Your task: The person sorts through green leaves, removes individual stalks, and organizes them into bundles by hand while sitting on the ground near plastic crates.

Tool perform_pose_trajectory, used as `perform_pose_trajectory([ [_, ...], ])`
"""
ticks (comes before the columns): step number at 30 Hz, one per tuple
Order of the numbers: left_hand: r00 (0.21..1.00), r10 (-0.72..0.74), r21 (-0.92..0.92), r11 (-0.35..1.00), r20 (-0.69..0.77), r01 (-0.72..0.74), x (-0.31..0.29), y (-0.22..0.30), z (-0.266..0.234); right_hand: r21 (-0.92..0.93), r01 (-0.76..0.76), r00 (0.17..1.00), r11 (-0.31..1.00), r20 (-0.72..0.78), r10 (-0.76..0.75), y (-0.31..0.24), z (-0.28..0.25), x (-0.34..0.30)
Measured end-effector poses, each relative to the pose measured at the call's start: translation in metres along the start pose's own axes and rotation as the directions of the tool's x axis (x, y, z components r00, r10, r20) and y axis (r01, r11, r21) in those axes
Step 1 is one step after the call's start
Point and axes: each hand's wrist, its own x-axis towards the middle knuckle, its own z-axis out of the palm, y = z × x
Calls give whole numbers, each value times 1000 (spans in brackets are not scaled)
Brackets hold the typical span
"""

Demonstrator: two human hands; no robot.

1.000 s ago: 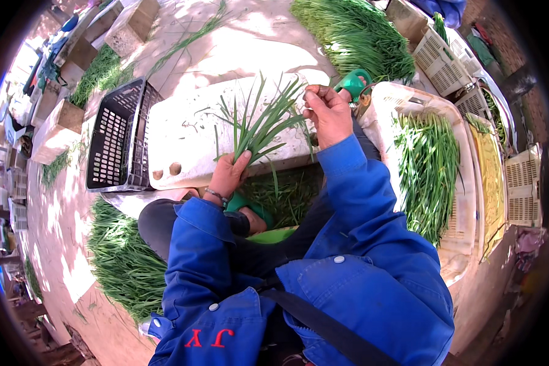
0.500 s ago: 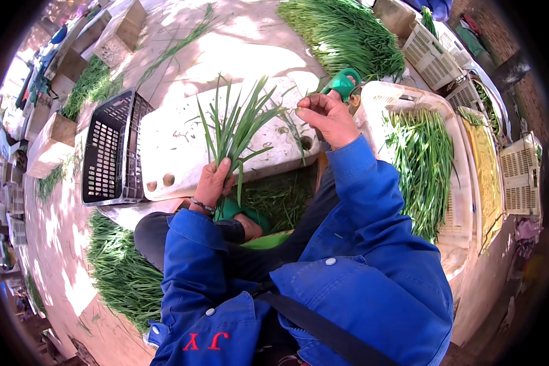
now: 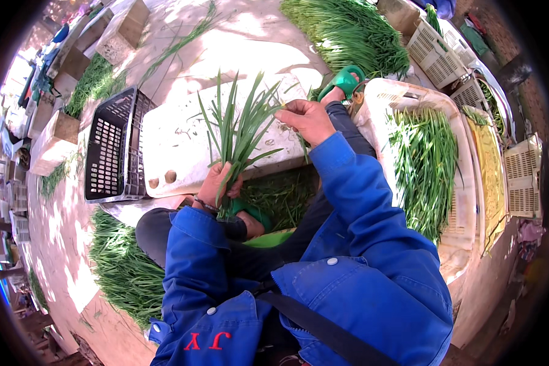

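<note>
One bare left hand [image 3: 215,184] was closed around the lower part of a loose bunch of long, flat green leaves [image 3: 239,137], tips fanning away over a dirt-specked white slab with round holes [image 3: 171,143]. Bare right hand [image 3: 308,119] was at the tips on the bunch's right side, thumb and fingers drawn together; couldn't tell whether a leaf was pinched. Scattered green bits [image 3: 280,196] lay below the slab's near edge, between the legs. Black slotted plastic crate [image 3: 107,146] stood just beside the slab, left. Off-white plastic tub [image 3: 463,229], right, held a green leaf heap [image 3: 424,165]. Large green leaf pile [image 3: 125,268] lay lower left.
</note>
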Motion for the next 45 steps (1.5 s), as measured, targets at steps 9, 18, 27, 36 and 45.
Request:
perform_pose_trajectory([
  [9, 995, -41, 51, 998, -95, 46, 3, 0, -5, -593, 409, 839, 693, -54, -541, 3, 9, -12],
  [18, 986, -2, 170, 985, -169, 31, 2, -3, -6, -138, 64, 981, 988, 188, -37, 37, -25, -32],
  [27, 898, 355, 550, 819, -258, -166, -2, 18, 0, -584, 249, 949, 773, -10, -314, 25, -14, -47],
  [36, 837, 514, 750, 625, -189, -215, -36, 64, 6, 19, 465, 884, 885, 51, -465, -112, 44, -100],
  [45, 833, 544, 712, 622, -96, -324, -35, 51, 18, -343, 515, 837, 786, 2, -547, -126, 56, -61],
])
